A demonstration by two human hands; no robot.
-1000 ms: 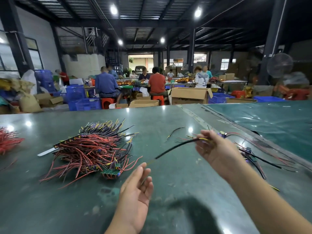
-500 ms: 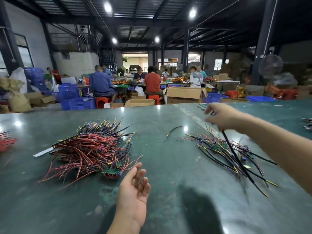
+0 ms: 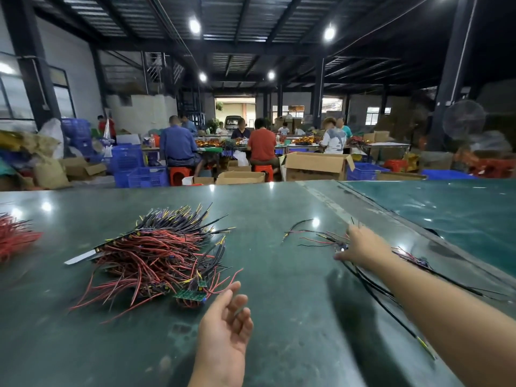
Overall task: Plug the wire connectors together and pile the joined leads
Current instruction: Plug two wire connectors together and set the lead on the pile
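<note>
A big pile of joined red and black leads (image 3: 156, 252) with small green boards (image 3: 190, 295) lies left of centre on the dark green table (image 3: 293, 325). My left hand (image 3: 226, 328) rests palm up just in front of that pile, fingers relaxed and holding nothing. My right hand (image 3: 363, 247) reaches out palm down over a loose scatter of black leads (image 3: 315, 238) to the right, its fingers spread forward on them. One long black lead (image 3: 391, 311) trails from under my forearm toward the near right.
A bundle of red wires (image 3: 14, 238) sits at the table's left edge. A teal mat (image 3: 452, 216) covers the adjoining surface on the right. Beyond the far edge are cardboard boxes (image 3: 315, 166), blue crates (image 3: 145, 177) and seated people.
My right hand swung a black lead from the middle out to the right and has come down onto the scatter of black leads. My left hand stayed in place, palm up.
</note>
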